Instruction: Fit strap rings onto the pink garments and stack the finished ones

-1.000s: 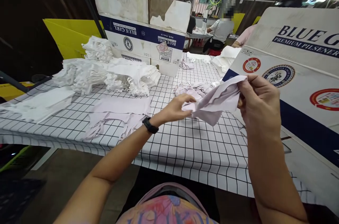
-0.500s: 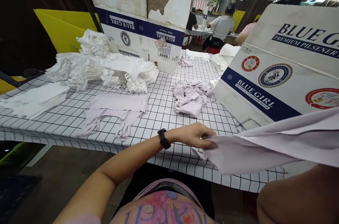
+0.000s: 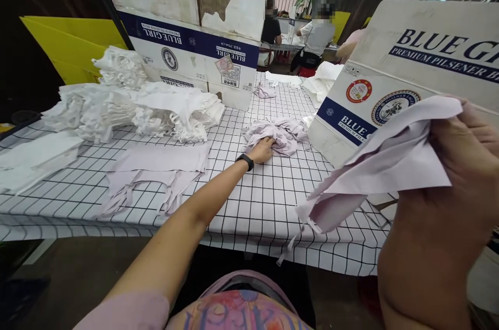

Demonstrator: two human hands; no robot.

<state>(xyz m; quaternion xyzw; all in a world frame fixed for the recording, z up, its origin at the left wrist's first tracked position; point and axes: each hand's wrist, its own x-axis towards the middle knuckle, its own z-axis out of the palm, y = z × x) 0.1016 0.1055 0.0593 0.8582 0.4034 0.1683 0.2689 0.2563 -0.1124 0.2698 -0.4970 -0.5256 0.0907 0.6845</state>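
Left hand [image 3: 261, 152]: off cloth [image 3: 393, 163], now at heap [image 3: 290, 135]; fingertips in folds, grip unclear. Right hand [image 3: 463, 150]: fingers closed on cloth, now sole hold.

The crumpled pile [image 3: 286, 132] is pale lilac, and the worktop [image 3: 280, 195] under it is white with a black grid. Left of the pile, the flat garments [image 3: 163, 158] share that lilac, and the bundles [image 3: 105, 106] are white. Right of the pile, the lifted cloth [image 3: 393, 163] is lilac too, and the carton [image 3: 390, 75] is white with a navy band [image 3: 337, 119] (plus a red-ringed emblem [image 3: 359, 91]).
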